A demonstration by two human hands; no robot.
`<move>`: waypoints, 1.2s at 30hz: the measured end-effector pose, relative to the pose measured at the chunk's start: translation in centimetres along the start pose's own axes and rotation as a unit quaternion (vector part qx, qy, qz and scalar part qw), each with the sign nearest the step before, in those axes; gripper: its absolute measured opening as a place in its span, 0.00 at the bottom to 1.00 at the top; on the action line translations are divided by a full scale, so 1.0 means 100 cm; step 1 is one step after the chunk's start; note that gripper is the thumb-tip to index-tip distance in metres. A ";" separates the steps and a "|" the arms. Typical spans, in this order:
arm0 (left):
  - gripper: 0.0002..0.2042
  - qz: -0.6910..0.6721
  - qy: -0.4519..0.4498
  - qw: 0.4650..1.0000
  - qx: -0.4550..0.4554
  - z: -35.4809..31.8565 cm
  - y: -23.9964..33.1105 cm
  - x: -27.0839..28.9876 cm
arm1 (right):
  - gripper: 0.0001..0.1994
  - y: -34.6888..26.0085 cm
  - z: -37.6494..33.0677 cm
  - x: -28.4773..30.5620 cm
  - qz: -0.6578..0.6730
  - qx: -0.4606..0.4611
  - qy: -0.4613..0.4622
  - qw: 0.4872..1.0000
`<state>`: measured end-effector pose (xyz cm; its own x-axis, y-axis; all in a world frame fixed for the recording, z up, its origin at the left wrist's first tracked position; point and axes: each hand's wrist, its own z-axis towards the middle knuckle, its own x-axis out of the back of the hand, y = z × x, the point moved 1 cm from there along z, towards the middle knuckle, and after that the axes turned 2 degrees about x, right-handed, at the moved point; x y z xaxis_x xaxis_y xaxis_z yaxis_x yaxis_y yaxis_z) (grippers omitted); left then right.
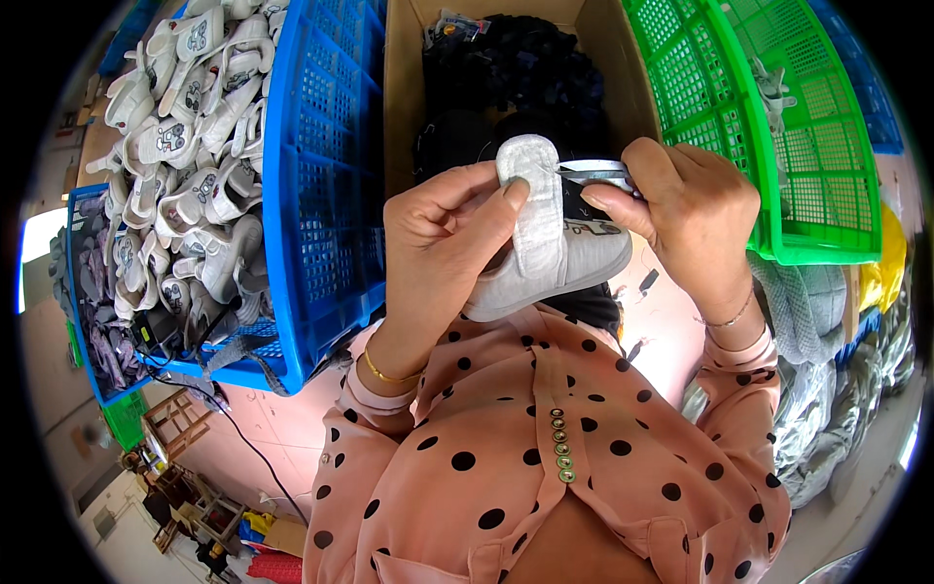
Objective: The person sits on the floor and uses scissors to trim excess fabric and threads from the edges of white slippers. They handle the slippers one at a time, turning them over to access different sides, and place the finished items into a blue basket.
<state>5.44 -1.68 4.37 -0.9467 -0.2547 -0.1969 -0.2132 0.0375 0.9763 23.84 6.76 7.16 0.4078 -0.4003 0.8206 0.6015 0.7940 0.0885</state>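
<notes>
Up close, a small grey baby shoe (564, 268) with a white padded strap (533, 195) was held in mid-air in front of the person's chest, above the open cardboard box (603, 58). The left hand (443, 243) gripped the shoe from its left side, thumb pressed against the upper end of the strap and fingers curled behind the sole. The right hand (686, 209) was closed around a pair of small metal snips (593, 175), whose blades pointed left and met the strap's edge near its top. The shoe lay on its side, toe toward the right hand.

The box behind it held dark, mostly black pieces that were too shadowed to make out. To the left, touching the box, a blue plastic crate (321, 195) was heaped with white and grey baby shoes (190, 146) of the same kind. To the right stood a tilted green plastic crate (769, 127), with one pale item inside. Grey and yellow bundles of fabric (837, 321) were piled beyond the right wrist.
</notes>
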 end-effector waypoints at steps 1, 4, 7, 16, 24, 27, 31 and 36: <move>0.10 0.002 0.001 1.000 0.000 0.000 0.001 -0.001 | 0.22 0.000 0.001 0.001 -0.008 0.005 -0.001 1.000; 0.10 0.007 -0.003 1.000 -0.006 0.000 0.000 0.000 | 0.22 0.000 0.002 0.005 -0.034 0.019 -0.007 0.999; 0.10 0.013 -0.008 1.000 -0.010 0.000 0.000 0.000 | 0.21 0.000 0.003 0.007 -0.057 0.031 -0.012 0.998; 0.09 0.013 -0.007 1.000 -0.013 -0.001 0.001 0.000 | 0.21 -0.003 0.005 0.015 -0.052 0.026 -0.037 0.998; 0.09 0.011 -0.007 1.000 -0.002 -0.003 0.004 -0.001 | 0.20 -0.005 0.006 0.016 -0.057 0.036 -0.050 0.996; 0.09 0.031 -0.005 0.999 -0.013 -0.004 0.004 -0.001 | 0.20 -0.006 0.007 0.017 -0.055 0.041 -0.056 0.996; 0.09 0.050 0.000 0.998 -0.024 -0.003 0.004 0.000 | 0.21 -0.003 0.006 0.012 -0.044 0.055 -0.050 0.996; 0.08 0.033 -0.002 0.999 -0.008 -0.001 0.002 0.000 | 0.21 0.006 0.003 0.008 0.095 0.044 -0.065 0.992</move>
<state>5.38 -1.81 4.62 -0.9594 -0.2487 -0.1332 -0.1473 0.0392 0.9883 24.38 7.04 8.03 0.4128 -0.1826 0.8923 0.4584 0.8882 -0.0303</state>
